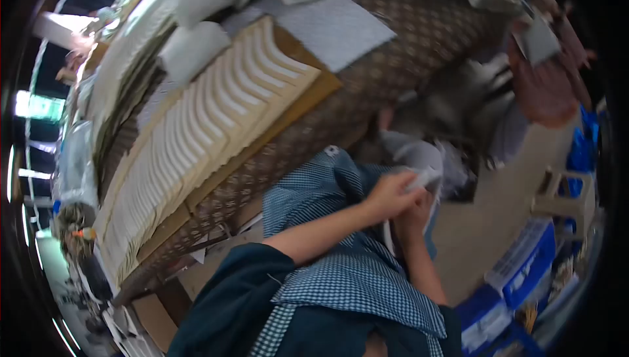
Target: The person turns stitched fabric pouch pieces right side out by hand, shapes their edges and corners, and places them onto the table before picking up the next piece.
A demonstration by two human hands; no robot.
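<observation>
My left hand (391, 195) and my right hand (414, 217) meet in front of my blue checked apron (357, 281). The fingers of both are closed and pressed together around a small white, soft-looking piece (427, 177), cloth or plastic; I cannot tell which. A pale, crumpled bag-like sheet (452, 172) hangs just beyond it, blurred. Whether the two are joined is unclear. Left of my hands, a long fanned row of cream-and-white strips or sheets (209, 121) lies overlapped on brown card on the table.
The table's brown patterned cover (400, 62) runs along my left. White padded bundles (196, 49) and a white sheet (337, 29) lie on it. Another person in a reddish top (544, 95) works opposite. A beige stool (563, 203) and blue-and-white boxes (521, 262) stand at right.
</observation>
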